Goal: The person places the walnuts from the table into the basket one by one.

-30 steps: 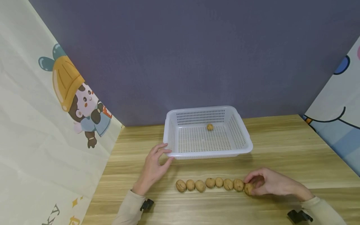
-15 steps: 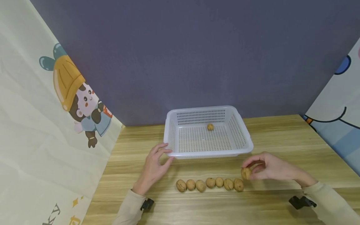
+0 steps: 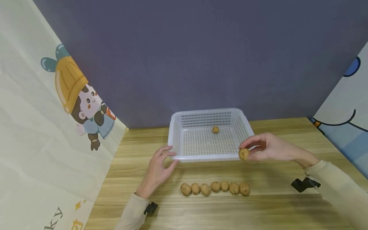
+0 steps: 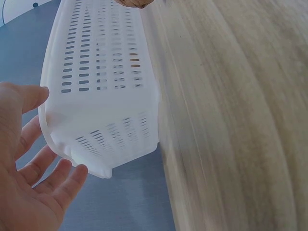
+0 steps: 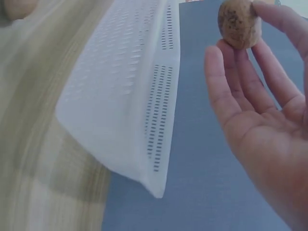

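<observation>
A white plastic basket (image 3: 208, 157) with slotted walls stands on the table, one walnut (image 3: 215, 129) lying inside it. My left hand (image 3: 157, 169) holds the basket's near left corner lightly, thumb at the front and fingers over the left rim. In the left wrist view the left hand (image 4: 29, 159) is around that corner. Between thumb and fingertips, my right hand (image 3: 268, 147) pinches a walnut (image 3: 244, 154), raised by the basket's near right corner. The right wrist view shows that pinched walnut (image 5: 239, 23) beyond the rim. Several walnuts (image 3: 215, 187) lie in a row in front of the basket.
The wood-grain table (image 3: 201, 212) runs back to a dark wall panel (image 3: 201, 57). A cartoon-printed sheet (image 3: 34, 134) borders the left side, and another printed sheet (image 3: 342, 105) the right. Black wrist cameras (image 3: 150, 208) sit at both cuffs.
My right hand has lifted the walnut from the right end of the row and carried it up and leftward to the basket's near right corner. The left hand has stayed in place.
</observation>
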The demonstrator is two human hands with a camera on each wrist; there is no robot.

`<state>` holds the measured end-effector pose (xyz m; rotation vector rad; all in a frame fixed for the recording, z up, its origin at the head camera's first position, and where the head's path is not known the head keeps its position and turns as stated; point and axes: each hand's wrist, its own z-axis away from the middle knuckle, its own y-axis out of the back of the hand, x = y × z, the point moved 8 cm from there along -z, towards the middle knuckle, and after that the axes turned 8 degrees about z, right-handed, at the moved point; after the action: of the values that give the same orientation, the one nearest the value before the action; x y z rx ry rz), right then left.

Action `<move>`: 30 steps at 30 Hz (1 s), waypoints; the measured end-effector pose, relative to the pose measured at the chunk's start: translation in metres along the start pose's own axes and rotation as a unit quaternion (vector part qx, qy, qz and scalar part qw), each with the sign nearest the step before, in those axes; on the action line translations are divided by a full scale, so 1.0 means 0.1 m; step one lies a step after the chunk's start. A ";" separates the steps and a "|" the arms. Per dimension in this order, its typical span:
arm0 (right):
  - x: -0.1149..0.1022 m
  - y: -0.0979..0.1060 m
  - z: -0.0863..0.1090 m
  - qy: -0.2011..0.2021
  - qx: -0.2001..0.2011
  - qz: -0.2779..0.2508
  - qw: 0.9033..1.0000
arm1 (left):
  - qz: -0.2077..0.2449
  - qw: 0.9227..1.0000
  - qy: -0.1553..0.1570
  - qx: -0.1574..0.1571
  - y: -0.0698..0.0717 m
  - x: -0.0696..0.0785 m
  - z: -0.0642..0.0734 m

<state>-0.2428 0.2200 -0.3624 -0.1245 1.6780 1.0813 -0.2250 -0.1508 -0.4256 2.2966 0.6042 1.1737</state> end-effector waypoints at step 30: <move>-0.18 0.64 -1.29 -0.074 0.127 0.012 0.989 | -0.001 1.000 0.003 0.002 0.00 -0.01 0.01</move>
<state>-0.3644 0.1593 -0.3104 0.1370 1.6687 0.8637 -0.2248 -0.1514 -0.4265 2.2951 0.6127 1.1806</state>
